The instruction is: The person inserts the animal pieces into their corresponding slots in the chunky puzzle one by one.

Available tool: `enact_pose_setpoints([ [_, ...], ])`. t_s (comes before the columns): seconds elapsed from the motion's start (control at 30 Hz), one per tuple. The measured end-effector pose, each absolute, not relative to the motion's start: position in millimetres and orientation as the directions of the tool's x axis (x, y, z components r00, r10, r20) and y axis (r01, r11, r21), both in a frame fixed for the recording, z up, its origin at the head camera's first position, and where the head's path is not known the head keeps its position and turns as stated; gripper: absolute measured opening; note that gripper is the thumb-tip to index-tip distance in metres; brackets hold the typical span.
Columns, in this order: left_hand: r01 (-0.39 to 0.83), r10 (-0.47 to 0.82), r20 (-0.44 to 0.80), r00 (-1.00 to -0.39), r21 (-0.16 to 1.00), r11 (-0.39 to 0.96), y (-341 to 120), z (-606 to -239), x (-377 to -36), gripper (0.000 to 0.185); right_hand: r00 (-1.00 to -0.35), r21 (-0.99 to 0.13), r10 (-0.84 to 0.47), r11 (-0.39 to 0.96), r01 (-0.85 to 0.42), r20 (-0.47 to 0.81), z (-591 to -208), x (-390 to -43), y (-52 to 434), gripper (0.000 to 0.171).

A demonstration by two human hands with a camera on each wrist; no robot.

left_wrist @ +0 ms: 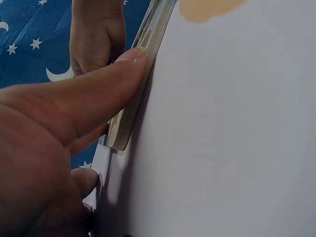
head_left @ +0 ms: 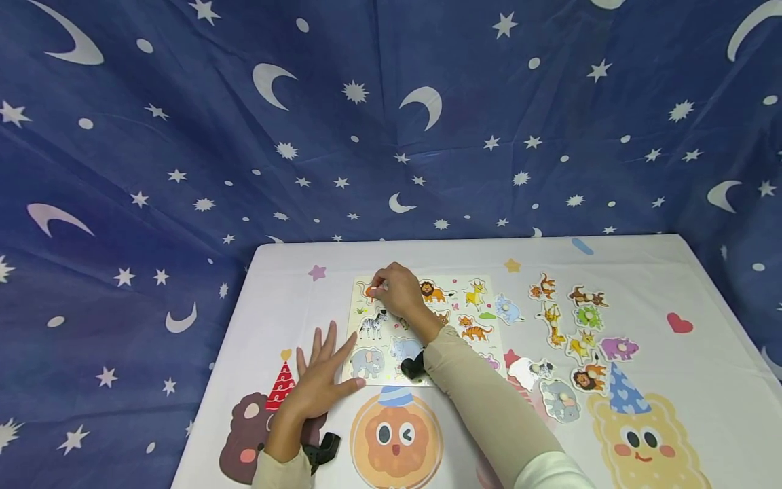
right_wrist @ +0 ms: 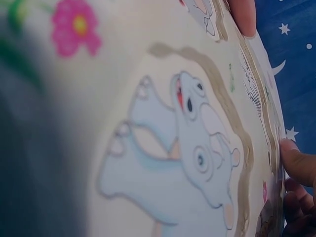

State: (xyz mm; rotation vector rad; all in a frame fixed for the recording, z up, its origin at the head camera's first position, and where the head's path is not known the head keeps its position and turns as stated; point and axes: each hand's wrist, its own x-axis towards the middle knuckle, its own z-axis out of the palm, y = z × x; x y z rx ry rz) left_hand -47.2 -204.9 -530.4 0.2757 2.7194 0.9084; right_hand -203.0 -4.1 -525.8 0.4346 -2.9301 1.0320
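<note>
A pale wooden animal puzzle board lies on the table. At its upper left corner my right hand pinches an orange animal puzzle piece between thumb and fingertips; the fingers cover much of it. My left hand is spread flat along the board's lower left edge. Its thumb rests on the board's rim in the left wrist view. Beside that hand are the board's elephant picture and zebra picture. In the right wrist view the rhino picture sits inside a cut outline.
Right of the board lie several loose knobbed pieces, among them a rhino, a giraffe, a purple hippo, a lion and an elephant. A dark blue star-patterned curtain hangs behind the white printed tabletop.
</note>
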Motion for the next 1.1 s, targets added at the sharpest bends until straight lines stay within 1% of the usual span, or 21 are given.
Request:
enact_pose_setpoints([
  [0.43,0.104,0.263,-0.172,-0.949,0.617,0.78,-206,-528,-45,0.085,-0.965,-0.643,-0.256,0.729,-0.234,0.061,-524,-203,-1,0.013],
  [0.6,0.107,0.271,-0.174,-0.947,0.622,0.775,-206,-528,-45,0.085,-0.965,-0.722,-0.263,0.665,-0.19,0.011,-523,-206,6,0.013],
  [0.77,0.101,0.274,-0.192,-0.942,0.619,0.779,-206,-529,-45,0.085,-0.958,-0.819,-0.285,0.558,-0.132,-0.04,-520,-207,13,0.012],
  [0.87,0.092,0.276,-0.207,-0.939,0.622,0.777,-207,-529,-46,0.085,-0.952,-0.847,-0.3,0.519,-0.115,-0.055,-516,-205,17,0.012],
  [1.1,0.095,0.275,-0.201,-0.94,0.623,0.777,-207,-528,-47,0.085,-0.942,-0.835,-0.334,0.524,-0.167,-0.021,-497,-198,32,0.012],
])
